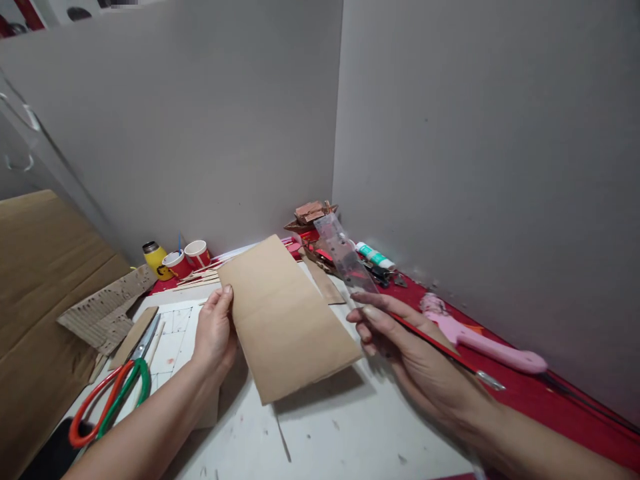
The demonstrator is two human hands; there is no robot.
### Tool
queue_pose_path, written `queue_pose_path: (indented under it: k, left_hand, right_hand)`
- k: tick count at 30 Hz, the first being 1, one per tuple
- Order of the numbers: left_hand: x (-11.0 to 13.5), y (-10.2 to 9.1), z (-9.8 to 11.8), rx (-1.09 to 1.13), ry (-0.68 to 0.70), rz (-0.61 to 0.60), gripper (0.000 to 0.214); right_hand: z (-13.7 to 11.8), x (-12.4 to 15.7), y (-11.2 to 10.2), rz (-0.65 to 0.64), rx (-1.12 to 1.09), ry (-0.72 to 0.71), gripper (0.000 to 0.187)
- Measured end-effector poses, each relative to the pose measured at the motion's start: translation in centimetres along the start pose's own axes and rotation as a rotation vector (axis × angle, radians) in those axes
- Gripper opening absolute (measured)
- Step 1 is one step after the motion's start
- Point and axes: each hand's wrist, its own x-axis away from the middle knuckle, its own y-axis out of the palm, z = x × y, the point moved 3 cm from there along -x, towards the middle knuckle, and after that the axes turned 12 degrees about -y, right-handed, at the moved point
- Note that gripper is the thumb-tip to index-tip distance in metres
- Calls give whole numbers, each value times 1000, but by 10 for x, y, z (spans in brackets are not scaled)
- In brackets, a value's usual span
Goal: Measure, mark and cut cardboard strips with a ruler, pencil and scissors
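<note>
My left hand (216,325) is closed on the left edge of a rectangular piece of brown cardboard (290,320), thumb on top. The cardboard is tilted above the white work surface (320,440) and casts a shadow on it. A clear plastic ruler (345,257) points up and away from my right hand (407,347), pinched between its thumb and fingers. Along the same hand runs a slim red pencil (463,361) with a silver end; how the fingers grip it is partly hidden. The right hand is just beside the cardboard's right corner.
Scissors (134,373) with red and green handles lie at left beside a paper drawing (173,340). Two cups (197,253), a yellow bottle (157,260) and thin sticks stand or lie behind. At right are a pink glue gun (493,343) and a tube (375,255). Grey walls (240,133) enclose the back.
</note>
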Motion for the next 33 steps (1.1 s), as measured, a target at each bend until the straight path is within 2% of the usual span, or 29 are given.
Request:
queue_pose_path:
  k: [5, 9, 19, 24, 29, 31, 33]
  left_hand:
    - [13, 8, 2, -38, 31, -34, 43]
    - [19, 11, 3, -79, 41, -74, 41]
    - [23, 12, 0, -123, 59, -140, 37]
    - [28, 13, 0, -176, 63, -240, 29]
    - [21, 11, 15, -108, 75, -271, 25]
    - [13, 7, 24, -104, 70, -246, 31]
    - [5, 4, 30, -129, -7, -255, 40]
  right_hand:
    - [4, 1, -2, 31, 30, 33, 37]
    - [3, 2, 0, 5, 20, 40, 33]
    - [0, -5, -8, 47, 52, -4, 30]
    - [-9, -15, -16, 93, 110, -82, 26]
    - [-17, -25, -21, 70, 113, -99, 28]
    - [-18, -28, -22, 47, 104, -55, 30]
    - [-17, -30, -24, 5, 112, -16, 32]
